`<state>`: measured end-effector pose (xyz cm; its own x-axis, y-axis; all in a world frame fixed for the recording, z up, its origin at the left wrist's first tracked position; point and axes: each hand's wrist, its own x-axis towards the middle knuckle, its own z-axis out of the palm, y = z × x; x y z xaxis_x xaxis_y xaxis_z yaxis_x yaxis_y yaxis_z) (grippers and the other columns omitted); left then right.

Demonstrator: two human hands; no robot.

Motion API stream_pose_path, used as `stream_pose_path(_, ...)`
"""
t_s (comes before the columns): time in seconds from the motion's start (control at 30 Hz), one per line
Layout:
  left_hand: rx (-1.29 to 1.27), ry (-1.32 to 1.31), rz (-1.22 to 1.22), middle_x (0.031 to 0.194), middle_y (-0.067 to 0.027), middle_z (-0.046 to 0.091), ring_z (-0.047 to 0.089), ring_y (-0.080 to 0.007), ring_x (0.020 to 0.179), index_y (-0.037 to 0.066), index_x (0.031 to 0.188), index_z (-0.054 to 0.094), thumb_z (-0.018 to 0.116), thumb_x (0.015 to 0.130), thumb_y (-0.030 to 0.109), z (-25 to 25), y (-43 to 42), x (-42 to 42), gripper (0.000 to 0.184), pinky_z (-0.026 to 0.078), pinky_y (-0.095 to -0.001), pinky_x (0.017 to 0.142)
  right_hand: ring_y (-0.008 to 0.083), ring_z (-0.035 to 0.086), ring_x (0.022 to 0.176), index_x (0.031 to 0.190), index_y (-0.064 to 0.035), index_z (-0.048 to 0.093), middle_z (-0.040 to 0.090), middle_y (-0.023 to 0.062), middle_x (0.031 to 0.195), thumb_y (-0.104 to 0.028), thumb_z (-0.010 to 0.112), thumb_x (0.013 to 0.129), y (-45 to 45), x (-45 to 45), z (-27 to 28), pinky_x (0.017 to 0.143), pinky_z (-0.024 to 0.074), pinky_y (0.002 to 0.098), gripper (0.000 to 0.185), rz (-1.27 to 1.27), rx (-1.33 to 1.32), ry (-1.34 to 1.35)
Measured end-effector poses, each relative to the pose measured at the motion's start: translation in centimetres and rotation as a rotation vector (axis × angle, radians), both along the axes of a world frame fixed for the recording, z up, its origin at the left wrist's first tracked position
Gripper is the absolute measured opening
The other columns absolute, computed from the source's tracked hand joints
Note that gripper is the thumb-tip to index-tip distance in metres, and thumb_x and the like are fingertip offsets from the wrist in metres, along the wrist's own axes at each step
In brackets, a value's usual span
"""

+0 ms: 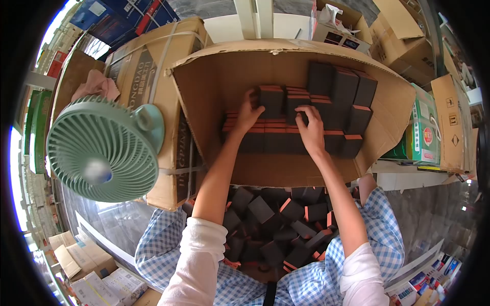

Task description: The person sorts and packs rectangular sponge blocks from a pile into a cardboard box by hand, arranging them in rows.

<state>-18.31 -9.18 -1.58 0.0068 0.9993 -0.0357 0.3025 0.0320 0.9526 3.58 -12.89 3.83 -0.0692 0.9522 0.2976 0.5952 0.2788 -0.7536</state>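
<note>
A large open cardboard box (204,76) holds rows and stacks of black blocks with orange edges (344,86). My left hand (249,111) is inside it, fingers curved around the left side of a block stack (271,101); its thumb is apart from its fingers. My right hand (310,125) rests with bent fingers on the front of the neighbouring stack, to the right. Whether either hand grips a block cannot be made out for certain. Below the box, many loose black and orange blocks (261,209) lie in a heap between my legs.
A green fan (104,148) stands at the left, before a strapped carton (168,56). A green and white box (426,127) and brown cartons (451,122) are at the right. An open box (339,35) sits behind. More cartons (87,255) lie at the lower left.
</note>
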Motion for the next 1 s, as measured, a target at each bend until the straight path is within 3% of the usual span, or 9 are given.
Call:
stream_pose_path(0.13,-0.075,-0.159,0.022,0.128,-0.0212,0.048,0.050,-0.0321,0.116,0.001,0.136,0.033,0.065,0.081,0.007,-1.3,1.2,1.1,0.064,0.045,-0.0379,0.094,0.0287,0.056,0.098,0.099,-0.0049,0.057,0.057,0.0089,0.105,-0.003,0.055,0.086,-1.0,0.3,-0.6,0.070,0.0512,0.0377,0.013,0.037,-0.063,0.018)
stream_pose_path(0.3,0.146,0.202,0.115,0.128,-0.0209,0.051,0.052,-0.0318,0.117,0.000,0.131,0.043,0.063,0.082,0.008,-2.7,1.0,2.3,0.054,0.044,-0.0388,0.096,0.0283,0.055,0.100,0.098,-0.0047,0.058,0.056,0.0083,0.109,0.000,0.055,0.085,-2.5,1.2,-2.7,0.074,0.0506,0.0386,0.014,0.041,-0.176,0.042)
stream_pose_path(0.43,-0.015,0.000,0.101,0.128,-0.0219,0.050,0.048,-0.0334,0.121,-0.002,0.133,0.040,0.063,0.082,0.009,-2.0,1.1,2.8,0.057,0.040,-0.0398,0.102,0.0288,0.055,0.102,0.098,-0.0047,0.058,0.055,0.0086,0.110,0.001,0.054,0.085,-3.4,1.6,-3.7,0.078,0.0498,0.0401,0.015,0.024,-0.098,0.017)
stream_pose_path(0.53,-0.034,0.148,0.120,0.129,-0.0223,0.049,0.046,-0.0337,0.122,-0.004,0.134,0.037,0.063,0.082,0.010,-0.2,0.6,2.8,0.059,0.037,-0.0402,0.105,0.0291,0.054,0.104,0.098,-0.0045,0.058,0.055,0.0088,0.111,0.000,0.053,0.085,-4.1,1.4,-3.6,0.080,0.0493,0.0404,0.015,0.027,-0.104,0.037)
stream_pose_path(0.63,-0.089,0.314,-0.031,0.134,-0.0224,0.042,0.042,-0.0348,0.126,-0.004,0.136,0.033,0.063,0.083,0.011,0.7,-0.3,2.9,0.063,0.036,-0.0407,0.106,0.0299,0.055,0.103,0.097,-0.0037,0.058,0.056,0.0094,0.109,0.000,0.053,0.084,-5.0,1.2,-2.6,0.081,0.0492,0.0404,0.014,-0.018,-0.142,0.047)
stream_pose_path(0.7,-0.012,0.381,0.105,0.138,-0.0225,0.035,0.038,-0.0356,0.127,-0.003,0.137,0.030,0.063,0.083,0.011,1.3,-1.6,3.7,0.064,0.037,-0.0417,0.104,0.0317,0.056,0.103,0.099,-0.0031,0.059,0.056,0.0108,0.112,0.000,0.055,0.083,-5.9,1.2,-1.6,0.083,0.0491,0.0399,0.017,-0.003,-0.116,0.083)
stream_pose_path(0.8,0.205,0.200,0.063,0.139,-0.0219,0.032,0.036,-0.0360,0.128,-0.002,0.137,0.029,0.061,0.084,0.011,4.7,-4.8,4.0,0.063,0.036,-0.0412,0.103,0.0346,0.055,0.104,0.102,-0.0026,0.059,0.055,0.0132,0.117,-0.001,0.056,0.082,-7.3,1.2,-1.0,0.085,0.0483,0.0410,0.020,0.012,-0.059,0.037)
stream_pose_path(0.9,0.309,0.220,0.113,0.135,-0.0209,0.036,0.038,-0.0348,0.126,-0.001,0.135,0.032,0.060,0.085,0.009,7.1,-10.2,4.4,0.059,0.035,-0.0398,0.102,0.0366,0.054,0.108,0.105,-0.0021,0.059,0.054,0.0147,0.121,-0.004,0.056,0.082,-8.3,1.2,0.0,0.088,0.0470,0.0423,0.023,0.013,-0.064,-0.014)
stream_pose_path(1.0,0.188,0.095,0.117,0.135,-0.0196,0.037,0.039,-0.0342,0.126,0.000,0.134,0.034,0.059,0.084,0.008,8.4,-16.2,4.5,0.057,0.033,-0.0380,0.103,0.0373,0.052,0.110,0.109,-0.0024,0.056,0.053,0.0158,0.122,-0.005,0.055,0.082,-10.3,1.0,1.4,0.090,0.0461,0.0432,0.027,0.002,-0.079,-0.028)
